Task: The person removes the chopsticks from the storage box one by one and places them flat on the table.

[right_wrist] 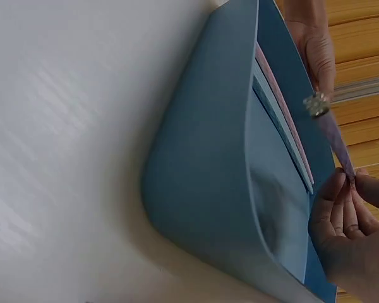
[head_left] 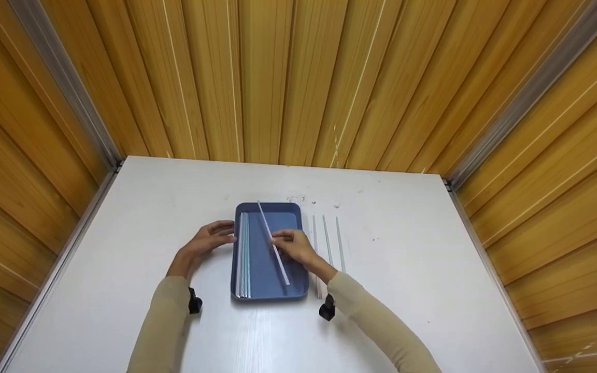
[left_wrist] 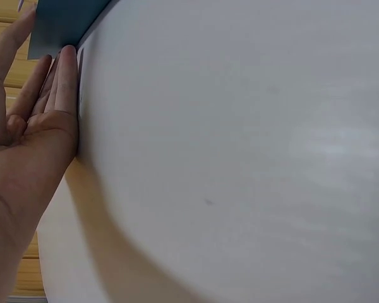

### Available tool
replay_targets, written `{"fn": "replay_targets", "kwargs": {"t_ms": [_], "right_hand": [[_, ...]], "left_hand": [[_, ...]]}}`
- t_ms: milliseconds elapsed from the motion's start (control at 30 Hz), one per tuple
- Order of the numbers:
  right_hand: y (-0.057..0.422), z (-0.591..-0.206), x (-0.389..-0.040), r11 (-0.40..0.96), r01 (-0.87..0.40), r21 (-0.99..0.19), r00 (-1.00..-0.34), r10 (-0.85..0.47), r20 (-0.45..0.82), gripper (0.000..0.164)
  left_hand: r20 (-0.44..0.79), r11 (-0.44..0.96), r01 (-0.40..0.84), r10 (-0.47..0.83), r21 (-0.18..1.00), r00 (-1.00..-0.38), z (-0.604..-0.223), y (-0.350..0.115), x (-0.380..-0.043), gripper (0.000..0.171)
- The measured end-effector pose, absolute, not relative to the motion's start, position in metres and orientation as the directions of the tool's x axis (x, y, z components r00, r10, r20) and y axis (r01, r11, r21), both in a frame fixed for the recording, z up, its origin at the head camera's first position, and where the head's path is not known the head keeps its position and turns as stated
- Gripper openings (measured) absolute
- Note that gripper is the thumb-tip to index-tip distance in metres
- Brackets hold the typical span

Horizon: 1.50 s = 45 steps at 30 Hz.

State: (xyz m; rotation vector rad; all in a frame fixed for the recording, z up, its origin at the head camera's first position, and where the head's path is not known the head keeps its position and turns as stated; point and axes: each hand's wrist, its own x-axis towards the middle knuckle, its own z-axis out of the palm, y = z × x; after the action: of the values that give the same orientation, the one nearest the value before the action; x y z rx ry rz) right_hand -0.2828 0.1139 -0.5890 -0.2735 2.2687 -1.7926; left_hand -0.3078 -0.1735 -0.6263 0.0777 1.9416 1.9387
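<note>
- Head: we see the right hand (head_left: 297, 245) pinching a pale stick (head_left: 269, 231) over the blue tray (head_left: 266, 272)
- Left wrist: we note the left hand (left_wrist: 35, 142) straight-fingered at its side
- Right wrist: we judge this a placing step, next calling for alignment with the laid sticks (right_wrist: 284, 121)

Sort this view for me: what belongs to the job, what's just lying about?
Belongs to the job:
stick held in right grip
blue tray
inner sticks lying in it
probably three loose sticks beside it

Just there:
wood-patterned wall
small marks on white table
</note>
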Motion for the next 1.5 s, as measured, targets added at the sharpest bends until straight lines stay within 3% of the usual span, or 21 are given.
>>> {"fn": "replay_targets", "kwargs": {"t_ms": [567, 967, 1500], "right_hand": [[0.151, -0.542, -0.266, 0.133, 0.026, -0.991, -0.949, -0.307, -0.066, 0.033], [0.194, -0.577, -0.278, 0.153, 0.051, -0.987, -0.974, -0.212, -0.083, 0.034], [0.255, -0.584, -0.273, 0.215, 0.085, -0.973, -0.990, -0.091, -0.107, 0.036]], "left_hand": [[-0.228, 0.039, -0.227, 0.315, 0.973, -0.921, -0.631, -0.181, -0.305, 0.068], [-0.253, 0.027, -0.257, 0.297, 0.966, -0.921, -0.632, -0.180, -0.306, 0.069], [-0.221, 0.009, -0.231, 0.324, 0.973, -0.920, -0.632, -0.181, -0.305, 0.069]]}}
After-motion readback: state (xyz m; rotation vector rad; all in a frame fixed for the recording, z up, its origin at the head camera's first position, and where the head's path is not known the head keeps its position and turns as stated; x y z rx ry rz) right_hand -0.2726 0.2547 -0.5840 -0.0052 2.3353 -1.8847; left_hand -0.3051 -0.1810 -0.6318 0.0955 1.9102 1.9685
